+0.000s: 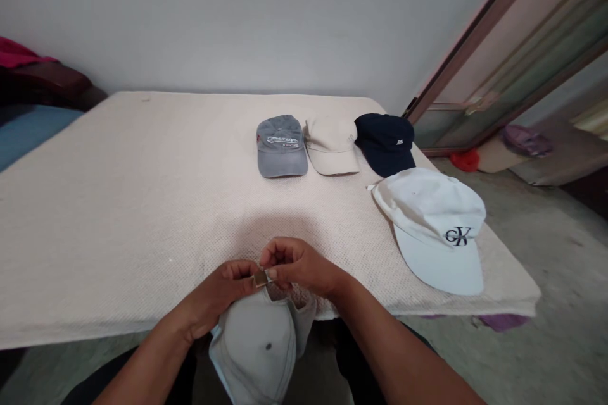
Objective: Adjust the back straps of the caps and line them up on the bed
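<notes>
A light grey cap [261, 345] hangs at the table's front edge, its crown facing up. My left hand [228, 291] pinches the cap's back strap beside a small metal buckle [261, 278]. From the right, my right hand [297, 264] has its fingers closed on the strap end at the buckle. Both hands nearly touch there. Part of the cap's far side lies below my right hand.
On the cloth-covered table [118, 215] are a grey-blue cap [282, 155], a beige cap [332, 145], a navy cap [387, 142] and a white cap [432, 221]. A framed door [465, 44] stands right.
</notes>
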{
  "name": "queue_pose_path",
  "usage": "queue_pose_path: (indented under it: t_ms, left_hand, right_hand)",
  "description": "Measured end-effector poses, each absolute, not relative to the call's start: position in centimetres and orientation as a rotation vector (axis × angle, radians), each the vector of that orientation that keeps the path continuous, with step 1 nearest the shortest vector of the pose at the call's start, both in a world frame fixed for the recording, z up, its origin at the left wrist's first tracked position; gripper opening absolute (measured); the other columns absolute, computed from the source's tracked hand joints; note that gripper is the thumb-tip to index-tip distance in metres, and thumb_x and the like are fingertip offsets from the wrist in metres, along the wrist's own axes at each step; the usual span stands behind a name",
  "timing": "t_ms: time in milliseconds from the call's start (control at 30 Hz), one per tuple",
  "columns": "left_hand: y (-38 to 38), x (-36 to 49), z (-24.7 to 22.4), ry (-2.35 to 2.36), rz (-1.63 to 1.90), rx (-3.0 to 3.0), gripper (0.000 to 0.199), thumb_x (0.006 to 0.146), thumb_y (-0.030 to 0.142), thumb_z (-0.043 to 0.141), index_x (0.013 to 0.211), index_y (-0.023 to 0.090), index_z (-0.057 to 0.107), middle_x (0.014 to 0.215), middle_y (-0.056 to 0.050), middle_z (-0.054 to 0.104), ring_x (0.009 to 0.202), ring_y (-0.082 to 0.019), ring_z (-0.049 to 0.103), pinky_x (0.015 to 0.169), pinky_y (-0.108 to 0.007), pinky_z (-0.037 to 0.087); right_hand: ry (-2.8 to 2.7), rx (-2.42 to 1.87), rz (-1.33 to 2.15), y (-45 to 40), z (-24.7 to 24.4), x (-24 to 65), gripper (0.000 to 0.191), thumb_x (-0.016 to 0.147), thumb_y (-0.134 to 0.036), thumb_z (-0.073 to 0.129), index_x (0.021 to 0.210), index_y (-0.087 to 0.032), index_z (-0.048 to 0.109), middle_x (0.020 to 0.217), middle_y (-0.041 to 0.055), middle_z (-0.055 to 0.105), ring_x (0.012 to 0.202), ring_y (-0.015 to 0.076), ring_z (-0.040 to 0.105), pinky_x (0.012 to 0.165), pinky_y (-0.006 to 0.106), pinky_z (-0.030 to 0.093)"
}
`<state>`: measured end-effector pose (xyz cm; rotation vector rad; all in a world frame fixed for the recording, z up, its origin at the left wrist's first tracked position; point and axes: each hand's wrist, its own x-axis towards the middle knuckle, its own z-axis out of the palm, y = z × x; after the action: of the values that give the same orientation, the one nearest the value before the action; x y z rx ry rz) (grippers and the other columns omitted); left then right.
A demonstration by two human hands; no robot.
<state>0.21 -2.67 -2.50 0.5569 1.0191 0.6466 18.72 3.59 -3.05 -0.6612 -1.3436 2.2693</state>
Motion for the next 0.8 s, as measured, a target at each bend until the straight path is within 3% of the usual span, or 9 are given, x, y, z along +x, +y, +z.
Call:
queue_pose_path:
  t_ms: [533, 800]
  left_hand:
    - [-2.86, 0.36, -2.08, 0.993, 0.664, 0.556, 0.027, 0.077, 0.032, 0.067, 0.098, 0.015, 0.072, 0.082, -0.009, 0.071, 0.073, -0.017, 0.062, 0.077, -0.03, 0.044]
    - [-2.62, 0.69, -1.64, 0.942, 0.683, 0.619, 0.027, 0.079, 0.035, 0.063, 0.088, 0.011, 0.073, 0.08, -0.011, 0.071, 0.077, -0.022, 0.062, 0.076, -0.031, 0.045]
  right_hand:
    - [-1.304, -0.574, 2.311, 3.64, -3.56, 18.55, 0.02, 0.073, -0.023, 0.067, 0.087, -0.016, 0.055, 0.055, -0.0065, 0.051, 0.046, 0.0058, 0.045, 0.045, 0.018, 0.033]
    - [-1.355, -0.616, 2.328, 3.7, -3.74, 18.57, 0.024, 0.074, -0.028, 0.068, 0.09, -0.016, 0.055, 0.057, -0.0053, 0.054, 0.046, 0.0065, 0.048, 0.046, 0.019, 0.038]
